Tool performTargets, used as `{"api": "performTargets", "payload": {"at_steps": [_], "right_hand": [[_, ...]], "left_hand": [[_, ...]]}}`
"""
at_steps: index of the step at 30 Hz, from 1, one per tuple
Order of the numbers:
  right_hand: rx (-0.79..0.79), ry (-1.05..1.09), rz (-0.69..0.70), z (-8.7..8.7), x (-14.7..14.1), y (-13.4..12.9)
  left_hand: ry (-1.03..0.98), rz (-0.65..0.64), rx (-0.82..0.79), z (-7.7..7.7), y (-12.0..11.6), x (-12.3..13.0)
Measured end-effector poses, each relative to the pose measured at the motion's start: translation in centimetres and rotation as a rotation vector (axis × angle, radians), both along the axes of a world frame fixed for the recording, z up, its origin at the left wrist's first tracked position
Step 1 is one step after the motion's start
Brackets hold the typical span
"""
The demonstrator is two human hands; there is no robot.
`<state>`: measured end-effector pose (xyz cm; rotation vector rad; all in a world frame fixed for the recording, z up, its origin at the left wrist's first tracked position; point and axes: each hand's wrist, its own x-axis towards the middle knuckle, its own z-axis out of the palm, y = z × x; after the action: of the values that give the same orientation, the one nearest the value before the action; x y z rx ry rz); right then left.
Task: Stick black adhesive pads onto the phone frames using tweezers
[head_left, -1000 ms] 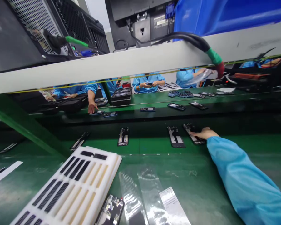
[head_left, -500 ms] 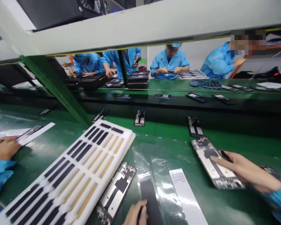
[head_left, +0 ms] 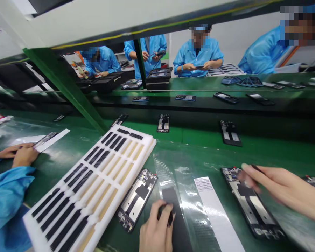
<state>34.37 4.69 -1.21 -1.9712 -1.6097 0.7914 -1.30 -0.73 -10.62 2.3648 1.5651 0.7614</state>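
I had the left hand (head_left: 156,227) low at the bottom centre of the frame, its fingers curled and pinched on a black strip (head_left: 179,232) lying on a clear film sheet (head_left: 182,175). The grip looked closed, though the fingers hid just where they met the strip. The right hand (head_left: 286,190) reached in from the right edge, hovering over a stripped phone mid-frame (head_left: 254,206) at lower right, with a small dark piece at the fingertips; blur kept me from telling whether it was gripped or only touched. A second phone mid-frame (head_left: 138,199) lay just left of the left hand, close beside the edge of a white foam tray (head_left: 149,143) holding black and tan strips. A white paper strip (head_left: 215,210) ran between my two hands, leaving a tight lane there. The green bench (head_left: 199,147) gave more open room toward the upper middle, among the spaced frames. At lower left, a co-worker's hands (head_left: 18,154) worked well apart from mine.
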Motion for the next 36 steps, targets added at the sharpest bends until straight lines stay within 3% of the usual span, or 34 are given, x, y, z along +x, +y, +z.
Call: {"api": "performTargets", "payload": {"at_steps": [2,4,8,11,21,31,34,36], "right_hand": [[0.045,0.162,0.007,1.1,-3.2,1.2],[0.086,0.302,-0.049,0.7,-6.2,2.7],[-0.073,0.662,0.038,-2.4,-10.5,4.9],[-0.145,0.772,0.144,-4.1,-12.1,5.2],[-0.118,0.643,0.256,-6.1,-13.4,4.0],[-0.093,0.806,0.261,-6.8,-13.1,4.4],[-0.048,0.901,0.227,-6.1,-12.7,4.6],[-0.024,0.955,0.210,-5.2,-12.3,4.3]], "left_hand": [[0.137,-0.007,-0.004,0.5,0.2,-0.2],[0.265,-0.039,-0.006,1.1,0.5,-0.1],[0.406,-0.085,-0.045,2.1,1.1,0.6],[0.456,-0.093,-0.091,2.5,1.5,1.1],[0.587,-0.084,-0.219,2.8,1.6,2.1],[0.549,-0.064,-0.370,3.9,2.3,2.5],[0.396,-0.030,-0.414,4.5,2.6,2.6],[0.105,0.031,-0.438,4.8,2.6,2.7]]}}
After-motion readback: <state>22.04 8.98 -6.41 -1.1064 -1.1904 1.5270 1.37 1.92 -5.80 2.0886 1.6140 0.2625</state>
